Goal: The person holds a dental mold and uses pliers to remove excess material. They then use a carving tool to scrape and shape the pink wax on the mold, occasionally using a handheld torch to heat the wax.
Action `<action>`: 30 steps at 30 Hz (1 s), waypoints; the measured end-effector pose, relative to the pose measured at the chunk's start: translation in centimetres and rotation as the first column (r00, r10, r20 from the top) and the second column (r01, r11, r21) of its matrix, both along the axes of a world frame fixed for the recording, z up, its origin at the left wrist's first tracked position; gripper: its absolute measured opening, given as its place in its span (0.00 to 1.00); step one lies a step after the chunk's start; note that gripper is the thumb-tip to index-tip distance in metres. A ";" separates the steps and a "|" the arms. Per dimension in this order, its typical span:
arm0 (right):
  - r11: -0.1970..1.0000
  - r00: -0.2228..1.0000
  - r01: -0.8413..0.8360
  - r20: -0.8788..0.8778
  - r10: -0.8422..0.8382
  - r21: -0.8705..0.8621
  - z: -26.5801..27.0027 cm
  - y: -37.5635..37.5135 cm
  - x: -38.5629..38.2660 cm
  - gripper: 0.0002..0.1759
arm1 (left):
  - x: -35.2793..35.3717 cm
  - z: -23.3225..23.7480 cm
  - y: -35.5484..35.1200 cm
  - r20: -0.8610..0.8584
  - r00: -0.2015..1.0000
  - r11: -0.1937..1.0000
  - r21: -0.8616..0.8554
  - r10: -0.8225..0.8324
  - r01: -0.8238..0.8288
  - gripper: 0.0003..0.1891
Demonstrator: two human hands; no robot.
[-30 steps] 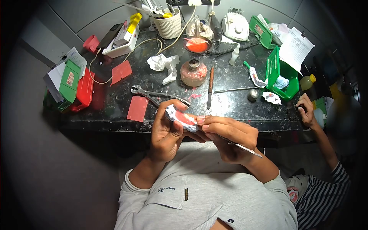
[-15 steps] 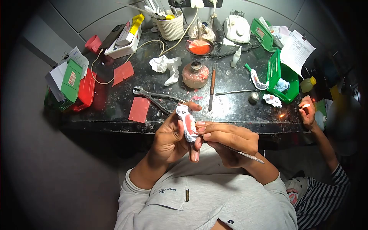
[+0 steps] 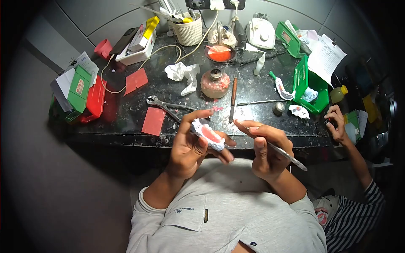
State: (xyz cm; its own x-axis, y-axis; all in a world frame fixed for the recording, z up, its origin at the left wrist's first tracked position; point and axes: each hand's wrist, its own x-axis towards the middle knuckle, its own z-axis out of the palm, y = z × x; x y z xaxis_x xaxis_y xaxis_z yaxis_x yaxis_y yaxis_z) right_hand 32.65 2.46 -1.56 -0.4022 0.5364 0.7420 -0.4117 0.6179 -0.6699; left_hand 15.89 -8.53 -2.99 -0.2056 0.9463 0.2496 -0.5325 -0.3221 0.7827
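My left hand (image 3: 184, 149) holds a white plaster dental cast (image 3: 217, 144) with pink wax on it, gripped between thumb and fingers above the bench's front edge. To the right, apart from the cast, my right hand (image 3: 274, 147) pinches a slim metal wax carver (image 3: 289, 157). Its handle slants down past my palm, while its working tip is hidden by the fingers. Beyond my hands lie metal pliers (image 3: 165, 110), a wooden-handled wax knife (image 3: 234, 97) and a spirit burner (image 3: 215, 84) coated with pink wax bits.
Pink wax sheets (image 3: 153, 121) lie on the dark bench (image 3: 105, 135). An open green box (image 3: 322, 95), more casts (image 3: 299, 111) and a small metal cup (image 3: 278, 108) are at right. Another person's hand (image 3: 336, 124) rests at the right edge. Crumpled tissue (image 3: 190, 78) sits behind.
My right hand has drawn away to the right from the cast with the carver. My left hand has tilted the cast. The other person's flame is no longer visible.
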 end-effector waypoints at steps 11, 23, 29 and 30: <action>0.930 0.956 0.131 0.204 -0.210 0.343 0.6 0.3 -0.7 0.13 | -0.4 -1.2 0.2 -0.590 0.727 0.927 0.330 0.351 -0.179 0.17; 0.916 0.977 0.012 0.190 -0.096 0.402 0.4 -0.8 -1.0 0.16 | -0.4 -1.6 0.3 -0.649 0.619 0.886 0.425 0.442 -0.187 0.16; 0.910 0.976 0.007 0.193 -0.096 0.414 0.3 -0.8 -1.0 0.16 | -0.4 -1.6 0.3 -0.635 0.640 0.887 0.427 0.431 -0.174 0.16; 0.909 0.976 0.012 0.192 -0.101 0.418 0.2 -0.8 -1.0 0.16 | -0.4 -1.7 0.2 -0.633 0.646 0.891 0.418 0.427 -0.180 0.16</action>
